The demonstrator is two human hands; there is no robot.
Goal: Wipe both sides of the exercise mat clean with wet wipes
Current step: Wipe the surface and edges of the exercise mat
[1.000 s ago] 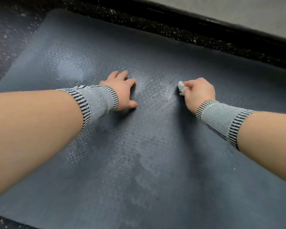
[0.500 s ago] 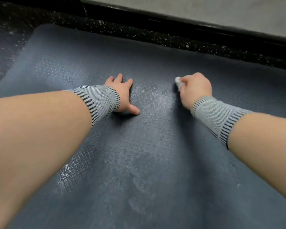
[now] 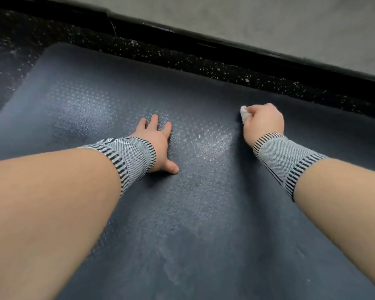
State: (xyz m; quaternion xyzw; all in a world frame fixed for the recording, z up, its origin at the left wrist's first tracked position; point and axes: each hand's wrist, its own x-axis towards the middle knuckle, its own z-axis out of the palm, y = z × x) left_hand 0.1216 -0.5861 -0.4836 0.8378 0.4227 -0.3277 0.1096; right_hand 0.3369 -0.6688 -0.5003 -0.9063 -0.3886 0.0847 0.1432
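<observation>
Speckled black floor (image 3: 182, 59) beneath, dark exercise mat (image 3: 204, 213) spread flat across it, both hands on top.

Mat dimpled and shiny with wet patches around the middle; white wet wipe (image 3: 244, 113) bunched in the curled grip of the right hand (image 3: 263, 123), pressed to the mat near its far edge. Left hand (image 3: 158, 141) flat on the mat, fingers spread, thumb out. Grey striped wrist sleeves (image 3: 130, 159) on both arms. Black baseboard (image 3: 268, 59) and grey wall beyond.

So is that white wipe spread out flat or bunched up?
Bunched up. The right hand grips the wet wipe in curled fingers, and only a small crumpled white wad pokes out against the mat.
</observation>
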